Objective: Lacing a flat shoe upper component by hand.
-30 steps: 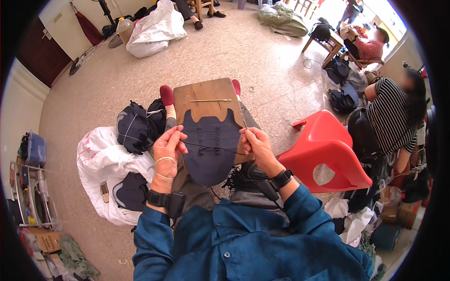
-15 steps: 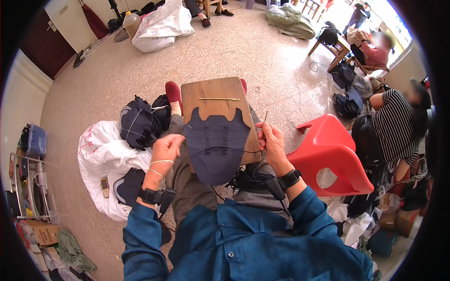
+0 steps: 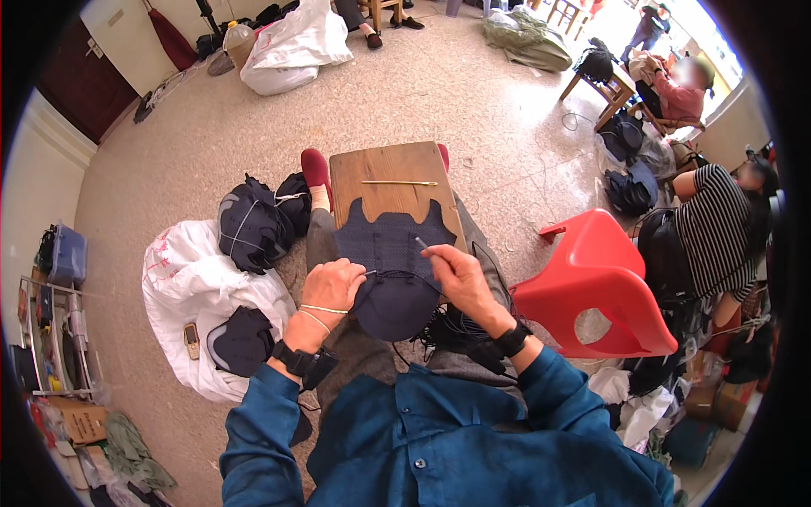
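Note:
A dark navy shoe upper (image 3: 395, 306), flat and cut with points at its far edge, lies over a wooden board (image 3: 372, 165) on my lap. A black cord runs across its middle. My left hand (image 3: 336, 286) is closed at the upper's left side, pinching a cord end with a pale tip by the middle holes. Over the right side, my right hand (image 3: 460, 275) pinches a thin grey tip that looks like the cord's other end. A slim yellowish rod, like a needle or hook (image 3: 400, 182), rests on the board beyond the upper.
Black cords (image 3: 460, 329) bunch on my lap. Left of me are a tied bundle of dark uppers (image 3: 251, 224) and a white sack (image 3: 173, 275) bearing a phone (image 3: 192, 340). A red plastic stool (image 3: 591, 287) stands at right; two people sit beyond it.
Both hands have come inward over the upper, the right one moving left from beyond the board's edge. My left hand now pinches a cord end at the upper's middle.

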`<state>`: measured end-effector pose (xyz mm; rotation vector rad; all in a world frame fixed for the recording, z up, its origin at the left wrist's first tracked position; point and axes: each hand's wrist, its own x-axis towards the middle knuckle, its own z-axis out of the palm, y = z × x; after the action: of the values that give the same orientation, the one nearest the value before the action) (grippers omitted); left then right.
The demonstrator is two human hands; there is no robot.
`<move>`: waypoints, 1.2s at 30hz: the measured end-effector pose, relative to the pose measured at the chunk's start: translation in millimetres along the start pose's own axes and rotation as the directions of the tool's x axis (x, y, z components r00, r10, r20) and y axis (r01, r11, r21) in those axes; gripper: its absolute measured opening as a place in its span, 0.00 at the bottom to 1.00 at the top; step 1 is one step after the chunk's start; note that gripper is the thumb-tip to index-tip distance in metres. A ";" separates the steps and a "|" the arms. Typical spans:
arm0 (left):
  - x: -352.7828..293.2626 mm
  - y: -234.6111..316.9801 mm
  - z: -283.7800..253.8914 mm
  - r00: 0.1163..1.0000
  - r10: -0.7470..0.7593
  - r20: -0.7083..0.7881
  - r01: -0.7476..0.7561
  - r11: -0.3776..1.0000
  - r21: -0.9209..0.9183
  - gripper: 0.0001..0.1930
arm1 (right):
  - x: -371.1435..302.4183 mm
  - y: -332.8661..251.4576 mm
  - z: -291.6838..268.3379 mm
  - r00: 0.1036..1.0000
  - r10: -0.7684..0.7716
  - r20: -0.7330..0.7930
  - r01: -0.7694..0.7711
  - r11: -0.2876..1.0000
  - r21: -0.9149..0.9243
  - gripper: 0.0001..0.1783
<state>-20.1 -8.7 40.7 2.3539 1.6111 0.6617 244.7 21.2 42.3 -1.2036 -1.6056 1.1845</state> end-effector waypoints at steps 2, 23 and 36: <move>1.9 0.2 2.6 1.000 -0.006 -0.005 0.006 1.000 0.009 0.05 | 1.4 -5.4 10.4 0.996 -0.086 -0.008 0.085 0.991 -0.100 0.09; 32.2 -3.0 5.7 0.983 -0.066 0.169 0.044 0.990 0.132 0.05 | 21.9 16.9 43.7 0.957 -0.261 0.127 0.281 0.943 -0.176 0.09; 42.6 -12.1 3.1 0.969 -0.095 0.227 0.102 0.995 -0.021 0.04 | 29.0 28.0 42.2 0.962 -0.131 0.238 0.134 0.991 0.001 0.11</move>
<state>-15.7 35.4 43.2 2.2173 1.5910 0.3803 204.5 43.4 6.3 -0.9744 -1.8448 1.2694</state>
